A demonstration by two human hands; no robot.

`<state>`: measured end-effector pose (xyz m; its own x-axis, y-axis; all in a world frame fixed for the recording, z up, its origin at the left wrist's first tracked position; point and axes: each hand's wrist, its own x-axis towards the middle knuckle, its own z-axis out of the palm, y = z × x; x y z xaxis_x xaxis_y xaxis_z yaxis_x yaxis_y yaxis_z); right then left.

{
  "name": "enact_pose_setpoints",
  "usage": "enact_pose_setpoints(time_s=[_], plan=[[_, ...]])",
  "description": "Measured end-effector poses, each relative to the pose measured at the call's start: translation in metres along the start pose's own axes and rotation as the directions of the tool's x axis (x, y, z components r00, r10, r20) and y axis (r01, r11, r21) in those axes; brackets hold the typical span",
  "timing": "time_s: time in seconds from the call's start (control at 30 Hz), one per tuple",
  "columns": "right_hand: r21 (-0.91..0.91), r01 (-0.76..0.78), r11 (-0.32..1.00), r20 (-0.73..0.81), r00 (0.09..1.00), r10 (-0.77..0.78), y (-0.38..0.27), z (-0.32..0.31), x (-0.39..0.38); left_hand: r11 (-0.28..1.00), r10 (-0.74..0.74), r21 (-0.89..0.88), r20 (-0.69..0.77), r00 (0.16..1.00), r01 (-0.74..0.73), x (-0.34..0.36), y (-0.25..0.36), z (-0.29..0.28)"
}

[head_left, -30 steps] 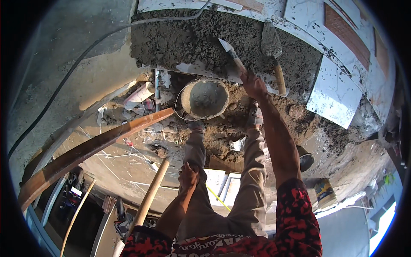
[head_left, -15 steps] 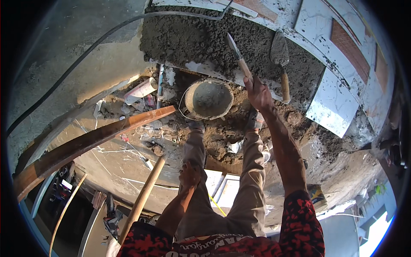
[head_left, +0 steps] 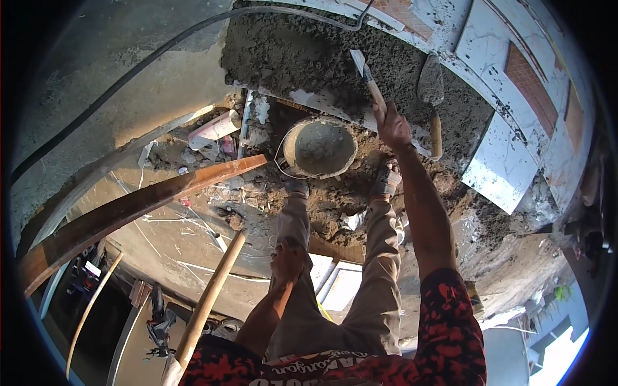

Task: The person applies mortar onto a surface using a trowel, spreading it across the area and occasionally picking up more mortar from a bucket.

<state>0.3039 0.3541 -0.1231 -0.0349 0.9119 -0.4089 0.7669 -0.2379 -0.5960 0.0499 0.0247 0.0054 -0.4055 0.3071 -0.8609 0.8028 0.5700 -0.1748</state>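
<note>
My right hand (head_left: pixel 394 128) is closed around the wooden handle of a narrow-bladed hand tool (head_left: pixel 371 82). Its pale metal blade points away from me, over a bed of dark grey mortar (head_left: pixel 290 48). On the right part of that bed lies a trowel (head_left: pixel 430 83), its blade smeared with mortar and its wooden handle toward me. My left hand (head_left: pixel 288 261) rests at my left knee with curled fingers, and I see nothing in it. Between the mortar bed and my feet stands a round bucket (head_left: pixel 291 148) with wet grey mix inside and a wire handle at its left.
White marbled tiles (head_left: pixel 503 161) border the mortar on the right. A black hose (head_left: pixel 154 55) crosses the upper left. A brown wooden beam (head_left: pixel 148 196) and a round pole (head_left: pixel 209 296) slant in from the left. Near the bucket lies a pale pipe piece (head_left: pixel 215 128) among rubble.
The tool in my right hand has turned, its blade now showing a blunter end. The view has shifted slightly, while my left hand stays at the knee.
</note>
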Motion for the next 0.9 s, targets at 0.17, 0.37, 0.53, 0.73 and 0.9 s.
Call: enact_pose_setpoints(time_s=[0.17,0.37,0.53,0.73,0.9], plan=[[0.105,-0.116,0.988,0.017,0.993,0.115,-0.045,0.018,-0.010,0.998,-0.064,-0.009,0.018,0.998,0.064,-0.001,-0.030,-0.005],[0.048,-0.010,0.999,-0.190,0.982,0.019,-0.012,0.016,0.026,0.999,-0.002,-0.033,0.027,1.000,0.002,0.001,-0.009,0.003],[0.130,0.090,0.987,-0.160,0.985,-0.069,-0.055,0.049,-0.018,0.996,-0.087,-0.010,0.045,0.995,0.088,0.005,-0.035,-0.002],[-0.098,-0.012,0.995,-0.036,0.999,0.009,-0.030,0.059,0.014,0.999,-0.037,-0.032,0.066,0.997,0.039,0.006,-0.014,-0.003],[-0.134,0.258,0.957,-0.134,0.952,-0.276,-0.034,0.049,-0.005,0.999,-0.037,-0.005,0.012,0.999,0.037,0.009,-0.017,-0.003]])
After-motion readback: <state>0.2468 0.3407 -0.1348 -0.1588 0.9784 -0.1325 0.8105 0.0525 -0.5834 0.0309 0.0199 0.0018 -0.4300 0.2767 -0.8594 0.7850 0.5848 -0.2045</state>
